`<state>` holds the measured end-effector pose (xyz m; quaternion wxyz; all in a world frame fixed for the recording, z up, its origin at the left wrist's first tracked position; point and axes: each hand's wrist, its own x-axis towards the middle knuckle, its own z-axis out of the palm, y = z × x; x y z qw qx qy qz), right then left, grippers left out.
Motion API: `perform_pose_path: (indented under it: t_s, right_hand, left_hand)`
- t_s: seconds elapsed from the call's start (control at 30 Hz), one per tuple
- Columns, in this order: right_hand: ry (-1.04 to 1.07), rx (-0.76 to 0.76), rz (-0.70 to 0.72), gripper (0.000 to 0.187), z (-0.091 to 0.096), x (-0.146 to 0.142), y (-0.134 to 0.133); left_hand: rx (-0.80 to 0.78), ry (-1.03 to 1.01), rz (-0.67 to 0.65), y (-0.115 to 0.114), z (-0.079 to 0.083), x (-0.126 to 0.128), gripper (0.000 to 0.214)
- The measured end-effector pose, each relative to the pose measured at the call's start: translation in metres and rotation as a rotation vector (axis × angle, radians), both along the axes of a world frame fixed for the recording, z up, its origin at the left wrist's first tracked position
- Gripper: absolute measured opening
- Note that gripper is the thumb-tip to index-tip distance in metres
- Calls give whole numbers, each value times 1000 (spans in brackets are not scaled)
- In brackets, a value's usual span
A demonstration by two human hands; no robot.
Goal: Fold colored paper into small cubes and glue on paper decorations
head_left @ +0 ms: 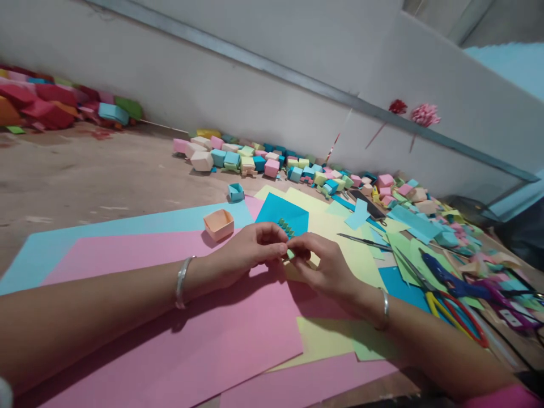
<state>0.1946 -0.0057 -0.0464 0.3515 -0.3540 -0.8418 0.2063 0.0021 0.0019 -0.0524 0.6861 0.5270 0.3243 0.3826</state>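
Note:
My left hand (244, 252) and my right hand (329, 263) meet over the paper sheets, fingertips pinched together on a small green paper piece (290, 254). Most of that piece is hidden by the fingers. Just beyond it, a row of small green folded pieces (285, 227) lies on a blue paper sheet (272, 208); whether the row joins the held piece I cannot tell. Left of my left hand stands an open peach paper box (219, 226), with a smaller blue paper box (236, 192) behind it. A large pink sheet (178, 340) spreads beneath both forearms.
Scissors (453, 311) with red and yellow handles and a blue glue gun (450, 277) lie at right among paper scraps. A thin pointed metal tool (363, 241) rests nearer. Several small paper boxes (232, 160) line the wall, and red paper shapes (46, 107) pile at far left.

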Motion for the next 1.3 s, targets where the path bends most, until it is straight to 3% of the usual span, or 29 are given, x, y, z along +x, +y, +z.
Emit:
perform_pose_path:
  t_s: [0.13,0.27,0.43,0.53,0.7,0.77,0.87,0.97,1.17,1.3]
  right_hand:
    - [-9,-50,25,24,6,5,-7]
    - [90,-200,-5,21,7,7,-19]
    - [137,-282,-94,6,7,5,-31]
    - [161,-291,-136,9,10,3,-35]
    - [492,-470,-218,11,7,1,-38]
    - [632,-523,-254,14,1,-1,-39]
    - [728,-613,-226,17,-6,-5,-41]
    - [781,-657,-179,15,-10,-9,-42]
    - [785,-717,-152,20,-10,-8,-46]
    - [735,-768,-128,30,-8,-1,-42]
  left_hand:
    - [-145,-133,-96,0,-1,-1,30]
    - [-183,-133,-100,-9,4,3,31]
    - [9,-13,7,-16,8,7,40]
    - [78,25,40,-17,6,8,45]
    - [124,154,85,-20,4,10,44]
    - [262,274,127,-20,4,10,34]
    - [634,395,265,-19,6,7,14]
    - [890,418,252,-20,9,4,6]
    - [1140,424,213,-21,4,3,5]
    - [1084,460,148,-20,2,2,7]
